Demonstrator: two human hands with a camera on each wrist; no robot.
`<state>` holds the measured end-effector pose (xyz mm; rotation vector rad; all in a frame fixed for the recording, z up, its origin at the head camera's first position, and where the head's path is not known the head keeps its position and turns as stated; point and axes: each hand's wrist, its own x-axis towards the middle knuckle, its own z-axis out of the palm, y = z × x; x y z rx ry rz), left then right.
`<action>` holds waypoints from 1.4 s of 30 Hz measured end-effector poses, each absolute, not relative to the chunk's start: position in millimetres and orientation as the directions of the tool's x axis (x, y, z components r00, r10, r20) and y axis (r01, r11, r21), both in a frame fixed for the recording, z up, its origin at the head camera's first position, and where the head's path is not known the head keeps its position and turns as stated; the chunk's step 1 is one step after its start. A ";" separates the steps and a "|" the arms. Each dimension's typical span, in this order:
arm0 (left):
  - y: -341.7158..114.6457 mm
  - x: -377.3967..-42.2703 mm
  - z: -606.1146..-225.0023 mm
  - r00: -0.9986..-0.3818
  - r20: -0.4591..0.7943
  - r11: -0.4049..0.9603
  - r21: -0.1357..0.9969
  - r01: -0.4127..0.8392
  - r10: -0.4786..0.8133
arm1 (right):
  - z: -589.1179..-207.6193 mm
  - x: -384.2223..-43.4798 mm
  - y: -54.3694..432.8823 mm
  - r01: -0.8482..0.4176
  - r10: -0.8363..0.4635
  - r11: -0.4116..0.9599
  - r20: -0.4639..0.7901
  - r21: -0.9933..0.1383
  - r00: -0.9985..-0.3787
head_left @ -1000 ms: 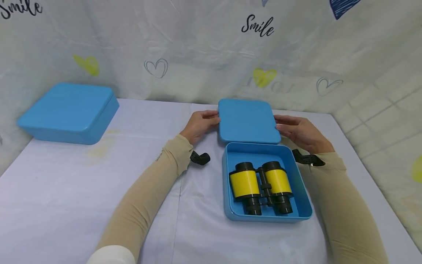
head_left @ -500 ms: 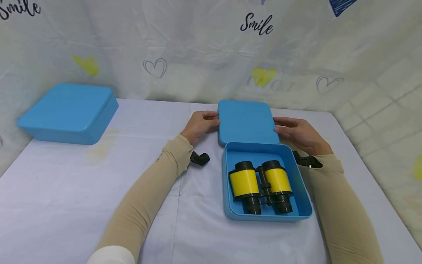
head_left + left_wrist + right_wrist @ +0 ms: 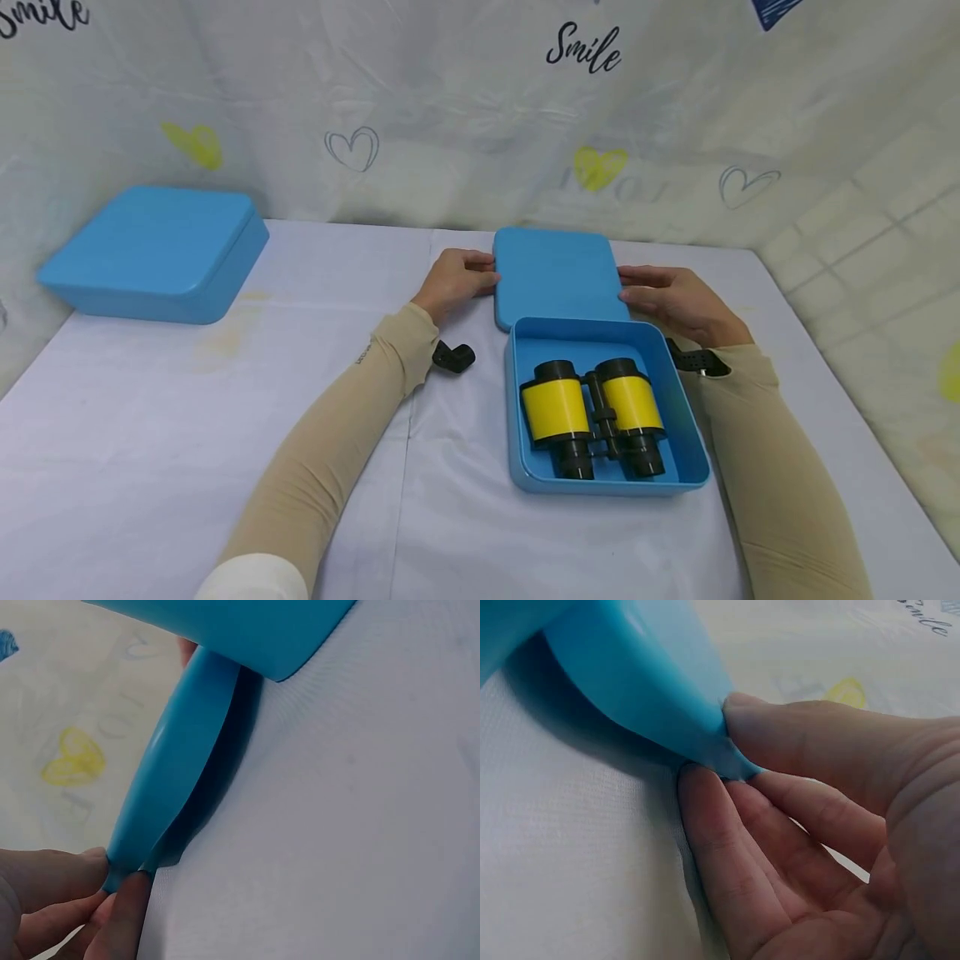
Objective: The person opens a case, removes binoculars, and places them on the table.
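A flat blue lid (image 3: 561, 273) lies close behind an open blue box (image 3: 609, 487), its near edge partly behind the box's back wall. My left hand (image 3: 457, 282) grips the lid's left edge, and in the left wrist view my left thumb and fingers pinch a corner of the lid (image 3: 176, 757) just above the white cloth. On the opposite side my right hand (image 3: 678, 304) holds the right edge; the right wrist view has my thumb on top of the lid (image 3: 656, 675) and fingers beneath. Inside the box rest yellow and black binoculars (image 3: 596, 417).
A second, closed blue box (image 3: 157, 250) stands at the back left of the table (image 3: 135, 433), which is covered in white cloth. Behind the table hangs a pale sheet (image 3: 450, 83) printed with hearts and words. My black wristbands show at both cuffs.
The lid has shifted slightly left and nearer to the box, and my right hand has moved left with it. My left hand stays almost in place. The binoculars have not moved in the box.
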<state>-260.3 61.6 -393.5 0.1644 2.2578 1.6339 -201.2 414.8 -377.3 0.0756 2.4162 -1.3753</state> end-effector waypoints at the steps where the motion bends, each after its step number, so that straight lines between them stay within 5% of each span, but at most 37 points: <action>1: 61.5 -260.2 -392.8 -0.932 -0.208 0.337 0.936 -0.102 0.295 | -376.7 -201.7 414.7 0.213 -0.125 0.545 -0.330 -0.811 -0.936; 18: 63.5 -252.9 -380.4 -0.950 -0.097 0.561 0.823 0.091 0.297 | -365.8 -203.5 408.1 0.167 -0.108 0.642 -0.304 -0.748 -0.947; 42: 60.1 -245.9 -373.8 -0.920 -0.117 0.589 0.797 0.137 0.373 | -372.3 -201.6 410.2 0.189 -0.099 0.646 -0.326 -0.739 -0.940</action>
